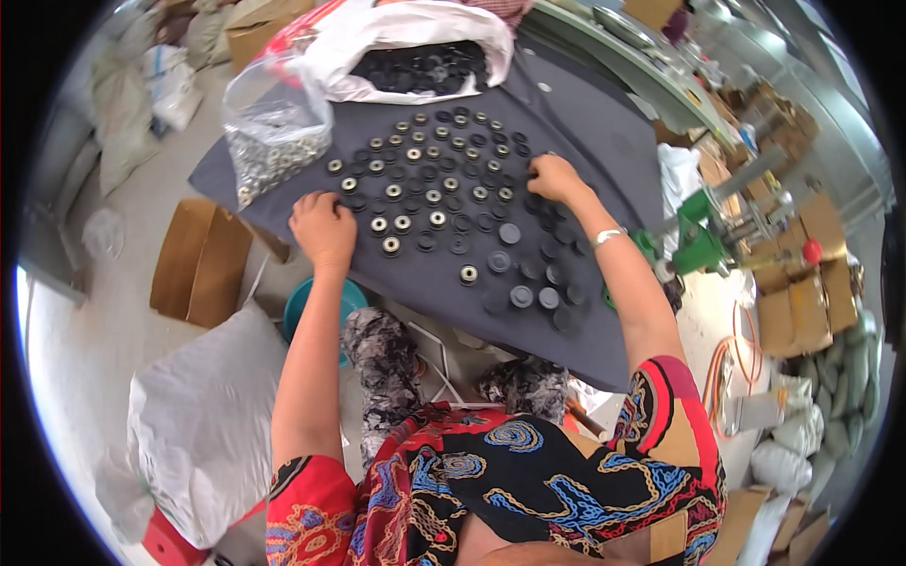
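Between left hand (323,231) and right hand (559,179) lie black caps (433,196); fingertips (534,172) alongside.

Gray-covered table (595,118) under dark discs (498,261), white sack (340,52), clear bag (278,102).

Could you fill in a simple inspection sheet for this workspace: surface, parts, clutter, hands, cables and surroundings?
Surface: dark grey table.
Parts: black round pieces spread out, many with metal rings; clear bag of small metal pieces; white sack of black parts.
Clutter: cardboard box and teal tub below the table.
Hands: left hand at the table's left edge; right hand by the rightmost pieces; any grip unclear.
Cables: orange cable or hose, looped, right.
Surroundings: green machine right; stuffed white bag on the floor, left.
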### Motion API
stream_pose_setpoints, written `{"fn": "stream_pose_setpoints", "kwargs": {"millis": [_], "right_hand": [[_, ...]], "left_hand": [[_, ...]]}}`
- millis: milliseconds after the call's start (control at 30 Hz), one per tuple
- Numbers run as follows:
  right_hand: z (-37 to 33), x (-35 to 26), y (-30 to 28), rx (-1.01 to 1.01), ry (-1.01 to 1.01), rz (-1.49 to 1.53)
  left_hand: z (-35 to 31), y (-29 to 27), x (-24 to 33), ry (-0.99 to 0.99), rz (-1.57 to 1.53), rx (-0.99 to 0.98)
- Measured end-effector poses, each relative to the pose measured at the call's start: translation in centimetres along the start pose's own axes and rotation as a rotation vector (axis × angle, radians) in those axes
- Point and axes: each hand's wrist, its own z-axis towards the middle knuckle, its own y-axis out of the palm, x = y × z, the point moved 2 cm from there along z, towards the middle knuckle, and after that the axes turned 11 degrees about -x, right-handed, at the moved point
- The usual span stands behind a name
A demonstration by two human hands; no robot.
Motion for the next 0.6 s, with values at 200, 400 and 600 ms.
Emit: {"fn": "stream_pose_setpoints", "kwargs": {"millis": [200, 400, 600], "right_hand": [[-2.9, -3.5, -1.0, 0.159, -0.185, 0.367], [-2.2, 0.9, 3.0, 0.075, -0.107, 0.68], [-0.7, -1.1, 1.1, 0.025, -0.172, 0.691]], "left_hand": [[-1.4, -2.3, 1.5, -0.009, 0.078, -0.094], [-2.3, 0.0, 1.6, -0.064, -0.101, -0.018], [-1.5, -0.4, 0.9, -0.086, -0.154, 0.01]]}}
